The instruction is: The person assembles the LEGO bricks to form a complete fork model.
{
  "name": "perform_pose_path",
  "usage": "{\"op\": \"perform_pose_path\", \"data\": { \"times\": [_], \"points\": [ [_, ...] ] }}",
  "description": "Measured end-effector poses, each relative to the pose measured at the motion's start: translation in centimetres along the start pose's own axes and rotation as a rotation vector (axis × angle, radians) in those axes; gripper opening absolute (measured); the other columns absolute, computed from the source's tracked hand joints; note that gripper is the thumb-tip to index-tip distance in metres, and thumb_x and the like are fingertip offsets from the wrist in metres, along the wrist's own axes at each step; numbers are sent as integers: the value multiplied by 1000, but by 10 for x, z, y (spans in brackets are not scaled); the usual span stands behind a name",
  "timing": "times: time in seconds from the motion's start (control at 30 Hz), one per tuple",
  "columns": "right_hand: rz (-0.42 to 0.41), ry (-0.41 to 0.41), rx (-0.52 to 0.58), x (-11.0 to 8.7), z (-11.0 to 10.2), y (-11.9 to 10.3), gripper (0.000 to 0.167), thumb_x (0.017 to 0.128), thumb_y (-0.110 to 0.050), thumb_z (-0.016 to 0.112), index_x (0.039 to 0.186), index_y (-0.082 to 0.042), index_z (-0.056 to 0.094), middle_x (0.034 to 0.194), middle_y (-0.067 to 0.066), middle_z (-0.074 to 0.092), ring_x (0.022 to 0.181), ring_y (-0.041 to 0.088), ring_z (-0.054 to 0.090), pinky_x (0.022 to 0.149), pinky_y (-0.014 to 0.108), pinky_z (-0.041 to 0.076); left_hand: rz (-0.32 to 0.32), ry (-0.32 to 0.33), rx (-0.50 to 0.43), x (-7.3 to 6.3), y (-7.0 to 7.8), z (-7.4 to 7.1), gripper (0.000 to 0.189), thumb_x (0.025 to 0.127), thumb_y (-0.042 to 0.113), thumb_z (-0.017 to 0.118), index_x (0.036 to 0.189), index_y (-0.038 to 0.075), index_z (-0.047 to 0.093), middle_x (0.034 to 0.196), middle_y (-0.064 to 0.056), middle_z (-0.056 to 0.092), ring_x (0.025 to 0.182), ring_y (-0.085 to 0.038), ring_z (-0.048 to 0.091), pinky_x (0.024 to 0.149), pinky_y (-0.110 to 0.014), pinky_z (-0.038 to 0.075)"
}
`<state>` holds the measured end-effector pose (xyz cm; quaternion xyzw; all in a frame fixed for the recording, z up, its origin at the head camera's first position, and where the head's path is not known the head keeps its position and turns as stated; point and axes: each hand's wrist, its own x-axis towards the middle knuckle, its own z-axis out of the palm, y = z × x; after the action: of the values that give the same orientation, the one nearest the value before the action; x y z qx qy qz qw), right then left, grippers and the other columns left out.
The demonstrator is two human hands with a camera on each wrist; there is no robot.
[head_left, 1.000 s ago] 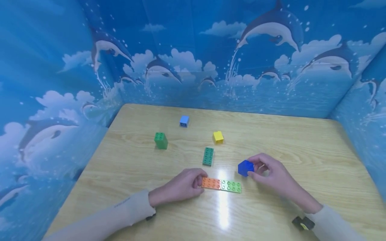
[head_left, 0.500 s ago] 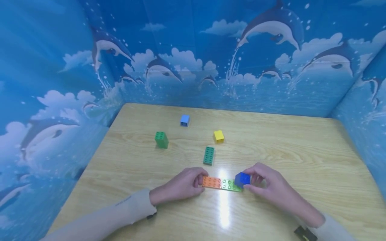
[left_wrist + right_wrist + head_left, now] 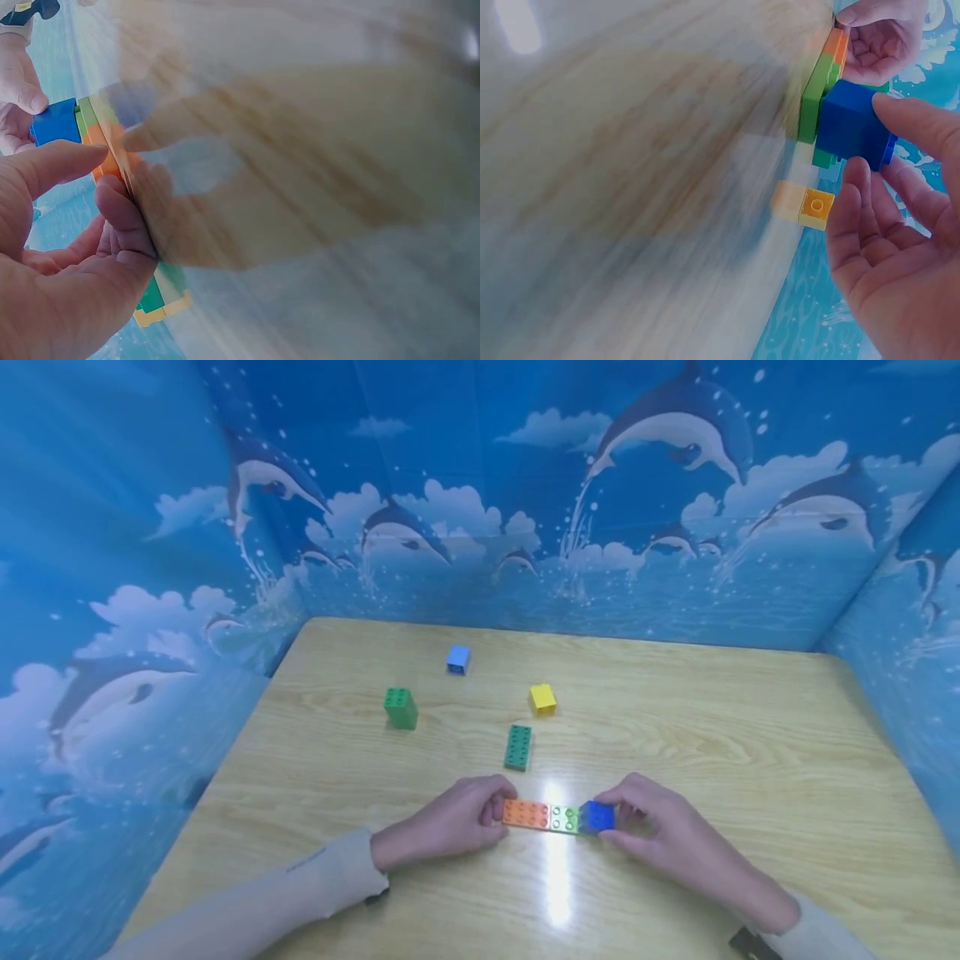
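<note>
My right hand pinches a dark blue toy brick between thumb and fingers. The brick sits over the right end of a flat light green brick, right at its studs, as the right wrist view also shows with the blue brick against the green one. An orange flat brick lies end to end with the light green one on the wooden table. At the orange brick's left end, my left hand holds it between thumb and curled fingers.
Beyond the hands lie a flat dark green brick, a yellow brick and a light blue brick. A tall green brick stands at the left. Dolphin-printed cloth walls the table's back and sides.
My right hand has brought the dark blue brick left and down, from beside the light green brick onto its right end. The left hand has stayed at the orange brick.
</note>
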<state>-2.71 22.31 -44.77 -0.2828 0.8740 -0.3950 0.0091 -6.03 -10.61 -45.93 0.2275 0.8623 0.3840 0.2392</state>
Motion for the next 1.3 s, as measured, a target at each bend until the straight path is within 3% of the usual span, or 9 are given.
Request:
{"op": "perform_pose_path", "data": {
  "times": [0.13, 0.47, 0.8, 1.13, 1.3],
  "points": [
    [21, -7, 7, -1, 2, -1, 45, 85, -8, 93, 125, -22, 76, 106, -18, 66, 89, 7, 66, 76, 28, 62, 8, 0, -6, -1, -1, 0, 42, 92, 0, 83, 131, 5, 68, 94, 8, 64, 82, -5, 62, 75, -22, 58],
    [-25, 26, 15, 2, 5, -1, 47, 83, -4, 93, 125, -19, 76, 104, -17, 66, 86, 8, 66, 73, 27, 61, 20, 11, -7, 0, -1, -2, 36, 94, -2, 80, 127, 5, 69, 93, 9, 64, 83, -4, 62, 77, -22, 58],
    [126, -58, 56, 8, -2, -10, 42, 85, -7, 92, 124, -14, 79, 98, -14, 66, 84, 5, 63, 72, 25, 60, 25, 8, -21, 0, -3, -3, 34, 94, -3, 80, 126, 5, 71, 90, 10, 65, 81, -4, 63, 76, -22, 58],
    [136, -87, 34, 12, -1, -9, 39, 83, -5, 94, 119, -13, 81, 95, -15, 64, 81, 4, 63, 69, 25, 60, 24, 0, -19, 1, 0, -2, 34, 94, -4, 79, 125, 3, 70, 89, 9, 64, 79, -5, 63, 74, -22, 58],
    [175, -127, 78, 15, -3, -8, 39, 83, -7, 94, 119, -12, 80, 96, -11, 65, 81, 7, 63, 67, 25, 60, 25, 3, -13, 1, -1, -1, 34, 93, -3, 80, 125, 4, 70, 89, 10, 64, 79, -4, 63, 74, -22, 58]
  ]
}}
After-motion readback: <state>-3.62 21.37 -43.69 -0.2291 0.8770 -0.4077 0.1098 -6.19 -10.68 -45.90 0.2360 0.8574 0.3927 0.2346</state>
